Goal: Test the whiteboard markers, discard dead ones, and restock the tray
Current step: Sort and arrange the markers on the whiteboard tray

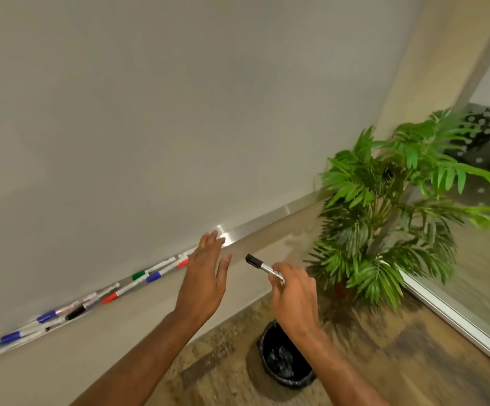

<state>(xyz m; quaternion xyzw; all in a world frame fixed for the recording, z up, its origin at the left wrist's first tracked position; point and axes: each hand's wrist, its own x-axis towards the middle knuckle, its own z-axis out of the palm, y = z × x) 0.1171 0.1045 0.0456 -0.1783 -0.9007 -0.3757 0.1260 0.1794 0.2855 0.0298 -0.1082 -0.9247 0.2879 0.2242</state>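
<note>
My right hand point(294, 300) is curled round the silver-barrelled whiteboard marker with the black cap point(259, 264); the fingers wrap the lower barrel, and the capped end sticks up and to the left, clear of the fist; this marker hangs in the air in front of the wall, above the round black waste bin with the crinkled black liner point(293, 382), which stands on the brown wood-grain floor point(390, 356). My left hand point(205, 278) is spread flat, fingers straight and holding nothing; its fingertips reach the long brushed-metal tray point(255, 227) under the wide pale whiteboard point(150, 112), though I cannot tell whether they touch it. Along the tray to the left lie the other markers: a red-capped one point(183, 263) just beside my left hand, then green point(139, 274), blue point(153, 277), another red point(110, 298), black point(75, 312) and more blue and green further down, blurred. A green leafy potted plant point(399, 206) stands in the corner, right of the bin.
</note>
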